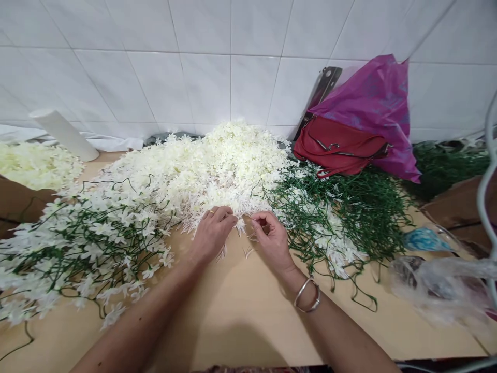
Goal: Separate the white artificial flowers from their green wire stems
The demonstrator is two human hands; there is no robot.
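My left hand (213, 230) is closed in a pinch at the front of a heap of white artificial flower heads (233, 160). A small white flower piece (241, 225) shows at its fingertips. Just to the right, my right hand (272, 239) pinches thumb against forefinger; what lies between them is too small to make out. Thin white stamens (247, 253) lie on the table (236, 305) below the hands. To the left are white flowers on green stems (97, 238). On the right lies a tangle of green plastic stems (349, 217).
A red bag (337, 145) and a purple plastic bag (373, 109) lean at the tiled wall (205, 77). A white roll (64, 134) stands tilted at back left. Clear plastic bags (438, 287), a blue-and-white item (427, 239) and a cardboard box (458, 207) are on the right.
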